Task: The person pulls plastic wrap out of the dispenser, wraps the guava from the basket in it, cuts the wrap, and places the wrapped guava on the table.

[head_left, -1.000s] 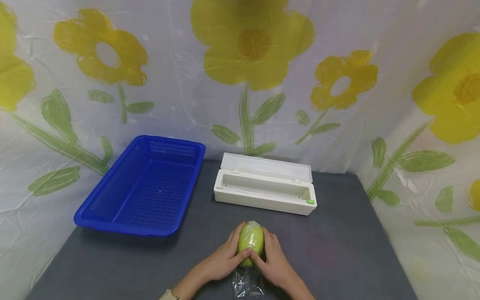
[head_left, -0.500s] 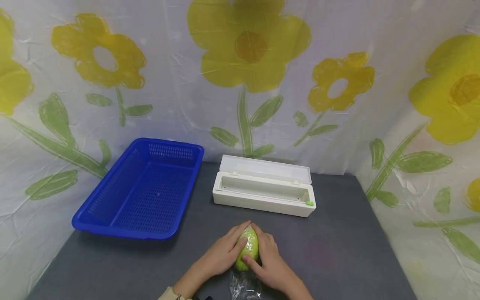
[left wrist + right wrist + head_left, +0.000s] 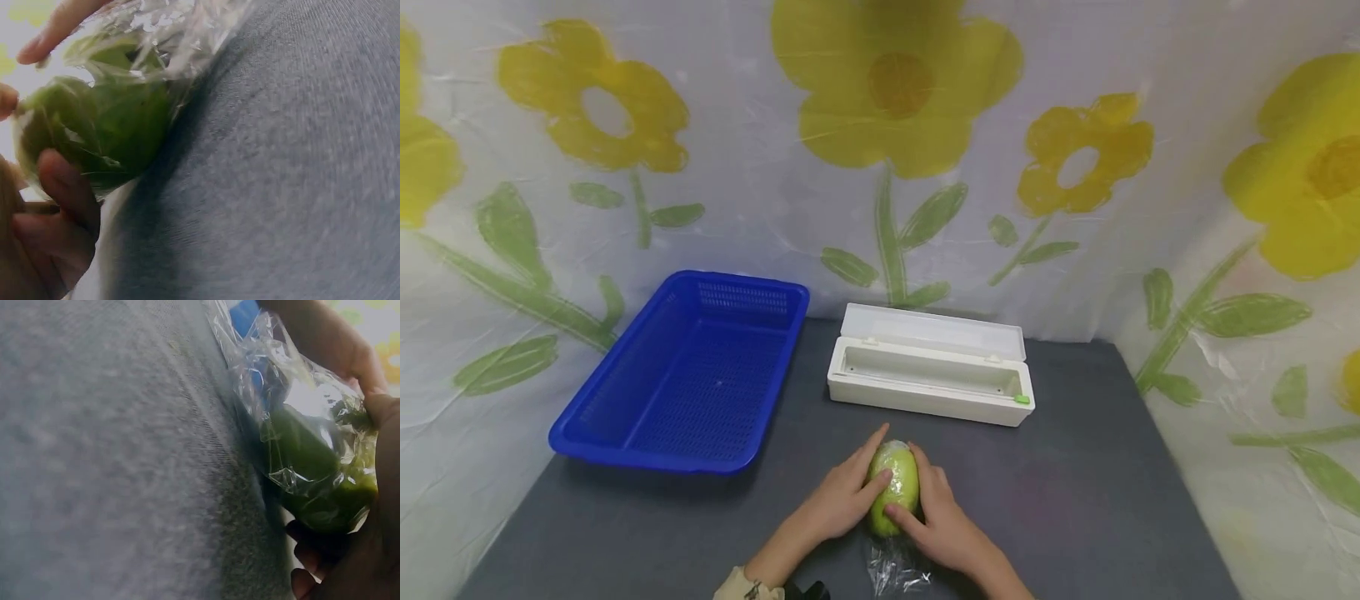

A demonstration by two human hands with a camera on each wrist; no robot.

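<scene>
An oval, yellow-green fruit or vegetable (image 3: 897, 482), wrapped in clear plastic film, lies between both hands near the table's front; its exact kind is unclear. My left hand (image 3: 844, 498) holds its left side, thumb on top and index finger reaching past the far end. From the right, my right hand (image 3: 950, 518) grips it with the thumb across the near part. Loose film (image 3: 895, 568) trails toward me from the near end. In the left wrist view, fingertips press around the wrapped green piece (image 3: 106, 125). Crinkled film (image 3: 272, 369) sticks out in the right wrist view.
A blue perforated basket (image 3: 760, 433) stands at the left on the dark grey table (image 3: 1097, 500). Behind the hands is a long white film-dispenser box (image 3: 917, 400) with its lid (image 3: 932, 329) raised and a green slider (image 3: 1022, 400). A flower-patterned curtain (image 3: 760, 192) encloses the table.
Both thumbs have moved apart across the top of the wrapped piece. The fingertips, which met over its far end half a second ago, have spread and uncovered it.
</scene>
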